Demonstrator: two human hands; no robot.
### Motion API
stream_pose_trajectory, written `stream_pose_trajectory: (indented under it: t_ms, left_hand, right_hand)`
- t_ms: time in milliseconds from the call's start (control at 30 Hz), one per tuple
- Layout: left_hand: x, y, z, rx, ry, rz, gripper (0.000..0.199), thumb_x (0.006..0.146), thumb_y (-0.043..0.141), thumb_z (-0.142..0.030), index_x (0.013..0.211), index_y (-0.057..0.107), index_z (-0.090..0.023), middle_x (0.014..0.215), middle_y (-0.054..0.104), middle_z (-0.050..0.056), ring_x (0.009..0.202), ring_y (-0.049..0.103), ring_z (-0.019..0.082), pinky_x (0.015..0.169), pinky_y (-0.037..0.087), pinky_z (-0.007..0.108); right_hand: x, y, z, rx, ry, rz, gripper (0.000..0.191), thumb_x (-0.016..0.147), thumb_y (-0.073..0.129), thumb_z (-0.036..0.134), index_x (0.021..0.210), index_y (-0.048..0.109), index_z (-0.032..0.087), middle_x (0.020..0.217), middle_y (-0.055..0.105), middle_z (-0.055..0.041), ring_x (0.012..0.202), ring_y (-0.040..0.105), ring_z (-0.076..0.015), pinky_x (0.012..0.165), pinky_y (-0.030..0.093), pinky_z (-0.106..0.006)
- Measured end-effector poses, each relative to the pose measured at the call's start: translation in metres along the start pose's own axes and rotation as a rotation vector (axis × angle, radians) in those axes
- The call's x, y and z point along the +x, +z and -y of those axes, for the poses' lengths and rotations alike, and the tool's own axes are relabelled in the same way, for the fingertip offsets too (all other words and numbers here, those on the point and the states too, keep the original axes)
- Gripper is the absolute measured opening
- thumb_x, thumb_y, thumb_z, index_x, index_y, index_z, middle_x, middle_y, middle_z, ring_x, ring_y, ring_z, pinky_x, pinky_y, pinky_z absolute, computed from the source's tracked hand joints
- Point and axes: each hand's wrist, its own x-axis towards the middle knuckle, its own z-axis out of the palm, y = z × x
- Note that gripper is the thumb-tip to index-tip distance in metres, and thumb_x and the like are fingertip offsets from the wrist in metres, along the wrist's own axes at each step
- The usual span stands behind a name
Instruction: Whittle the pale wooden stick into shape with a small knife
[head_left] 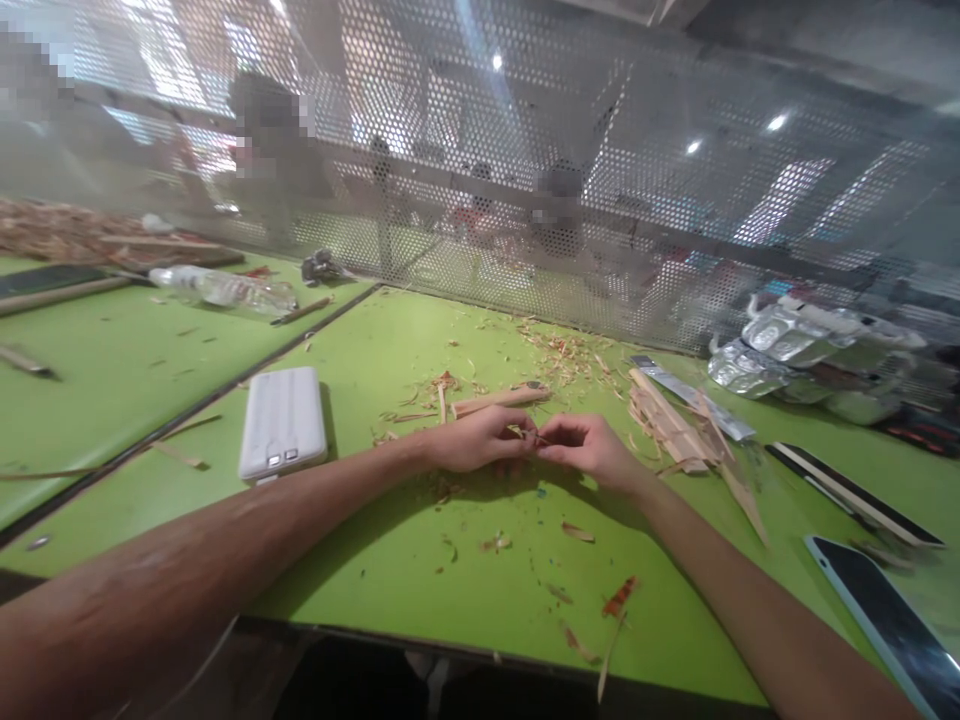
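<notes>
Over the middle of the green table (465,540), my left hand (480,438) and my right hand (581,447) meet at the fingertips. Both are closed in a pinch. Between them is something small and thin, perhaps a wood shaving, too small to make out. Just behind my left hand lies a pale wooden stick (499,400) with a dark end. Curled wood shavings (559,345) are scattered behind my hands, and more lie in front. To the right of my right hand rests a bundle of flat wood strips (667,420).
A white power bank (283,422) lies left. At right are a metal ruler (694,398), foil containers (802,345), a black strip with a wooden stick (855,492) and a phone (885,620). A plastic bottle (225,290) lies far left. A perforated metal screen (480,200) closes the back.
</notes>
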Motion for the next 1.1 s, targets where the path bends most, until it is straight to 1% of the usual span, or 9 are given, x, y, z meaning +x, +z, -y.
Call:
stream_pose_trajectory:
  t_ms: [133,233,333,433,567,667,800,900,1100]
  left_hand:
    - [0.0,-0.001,0.0,-0.016,0.028,-0.004,0.028,0.098,0.059,-0.039,0.091,0.065,-0.012,0.173,0.009,0.015,0.071,0.069,0.007,0.067,0.06,0.033]
    - [0.002,0.002,0.004,-0.059,0.0,-0.031,0.029,0.098,0.06,-0.04,0.09,0.064,-0.012,0.163,0.035,0.021,0.068,0.067,0.008,0.062,0.058,0.031]
    - [0.004,0.004,0.008,-0.11,-0.049,-0.074,0.024,0.097,0.062,-0.036,0.099,0.064,-0.013,0.124,0.067,0.017,0.067,0.066,0.01,0.059,0.055,0.027]
    - [0.005,0.005,0.01,-0.115,-0.077,-0.081,0.021,0.095,0.065,-0.034,0.1,0.064,-0.013,0.101,0.071,0.01,0.065,0.066,0.011,0.057,0.053,0.026]
    - [0.004,0.005,0.009,-0.093,-0.061,-0.065,0.023,0.094,0.065,-0.036,0.089,0.062,-0.014,0.123,0.068,0.016,0.064,0.066,0.01,0.058,0.054,0.027]
    - [0.003,0.004,0.007,-0.096,-0.053,-0.042,0.021,0.095,0.063,-0.035,0.093,0.063,-0.013,0.14,0.06,0.019,0.066,0.067,0.009,0.061,0.056,0.029]
    - [0.001,0.001,0.004,-0.063,-0.012,-0.016,0.022,0.096,0.062,-0.035,0.093,0.065,-0.013,0.168,0.026,0.02,0.07,0.067,0.007,0.064,0.058,0.029]
    - [-0.001,-0.001,0.002,-0.057,-0.002,0.009,0.024,0.097,0.061,-0.035,0.092,0.063,-0.012,0.173,0.007,0.017,0.069,0.067,0.005,0.062,0.058,0.028]
    - [0.0,0.001,0.002,-0.098,-0.047,-0.015,0.023,0.094,0.064,-0.035,0.092,0.063,-0.012,0.16,0.039,0.022,0.067,0.067,0.008,0.057,0.056,0.028]
  right_hand:
    - [-0.001,-0.001,0.004,0.004,0.031,-0.044,0.025,0.077,0.085,0.037,0.088,0.077,0.017,0.083,0.074,-0.0051,0.072,0.062,-0.0158,0.062,0.045,-0.029]
    - [0.0,-0.003,0.004,0.014,0.025,-0.04,0.028,0.073,0.087,0.039,0.085,0.076,0.016,0.075,0.071,-0.0029,0.063,0.057,-0.0126,0.056,0.041,-0.027]
    - [0.002,-0.005,0.002,0.013,0.014,-0.043,0.026,0.073,0.087,0.039,0.082,0.074,0.018,0.068,0.066,0.0005,0.055,0.05,-0.0097,0.05,0.037,-0.024]
    - [0.003,-0.006,-0.002,0.001,0.008,-0.04,0.025,0.074,0.086,0.039,0.082,0.073,0.018,0.068,0.065,0.001,0.054,0.05,-0.0091,0.049,0.038,-0.023]
    - [0.003,-0.004,-0.004,-0.002,-0.01,-0.026,0.024,0.075,0.085,0.038,0.083,0.074,0.018,0.071,0.067,-0.0001,0.059,0.053,-0.0101,0.052,0.04,-0.024]
    - [0.002,-0.004,-0.002,-0.004,0.007,-0.008,0.023,0.075,0.086,0.036,0.085,0.075,0.018,0.074,0.069,-0.0012,0.061,0.054,-0.0111,0.053,0.04,-0.025]
    - [0.001,-0.007,-0.001,0.008,0.031,0.019,0.021,0.075,0.086,0.035,0.085,0.076,0.019,0.073,0.068,-0.0009,0.061,0.053,-0.0115,0.052,0.038,-0.025]
    - [0.0,-0.011,-0.001,0.042,0.022,0.036,0.021,0.074,0.087,0.035,0.082,0.076,0.019,0.068,0.065,0.001,0.058,0.051,-0.0104,0.051,0.038,-0.024]
    - [-0.001,-0.016,-0.002,0.057,0.02,0.055,0.016,0.076,0.085,0.03,0.083,0.076,0.019,0.072,0.066,0.0004,0.059,0.053,-0.0101,0.053,0.04,-0.024]
